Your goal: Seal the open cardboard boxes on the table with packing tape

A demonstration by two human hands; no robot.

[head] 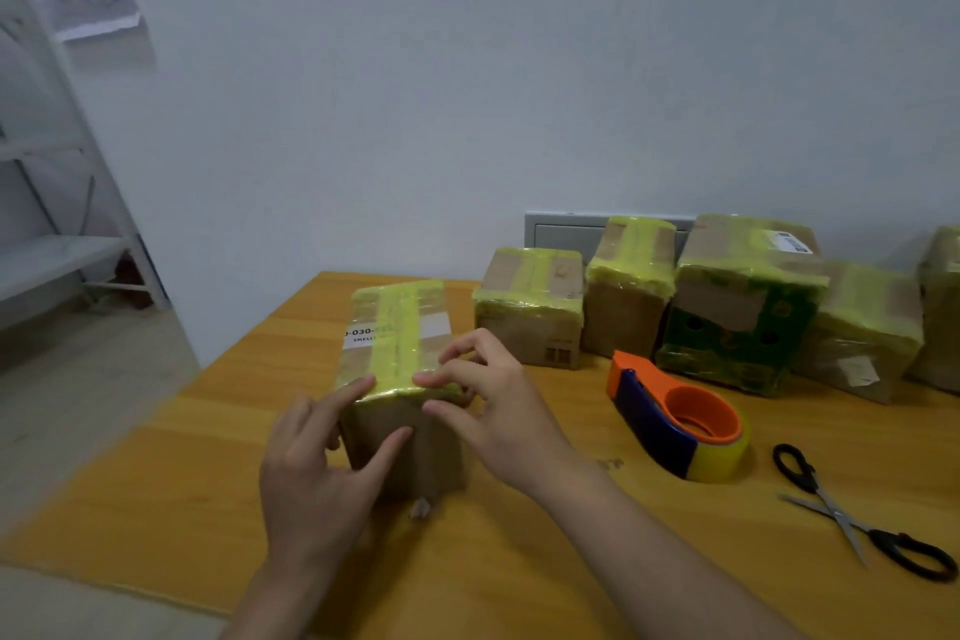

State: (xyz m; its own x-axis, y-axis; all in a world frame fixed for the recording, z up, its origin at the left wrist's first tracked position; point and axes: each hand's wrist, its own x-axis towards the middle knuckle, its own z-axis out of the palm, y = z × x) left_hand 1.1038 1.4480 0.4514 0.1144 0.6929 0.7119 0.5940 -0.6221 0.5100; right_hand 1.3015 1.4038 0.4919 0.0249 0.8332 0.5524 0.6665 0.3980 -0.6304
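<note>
A small cardboard box [397, 343] with a yellow tape strip along its top stands on the wooden table [519, 561] in front of me. My left hand [317, 473] touches the box's near top edge and front face with straight fingers. My right hand [493, 405] presses its fingertips on the tape at the near right top edge, thumb against the front face. An orange and blue tape dispenser [675, 424] with a yellow tape roll lies to the right of the box, held by neither hand.
Several taped boxes [530, 307] stand in a row at the back right, one green [737, 327]. Black-handled scissors [852, 515] lie open at the right. The table's left edge runs diagonally; a white shelf [67, 250] stands beyond it.
</note>
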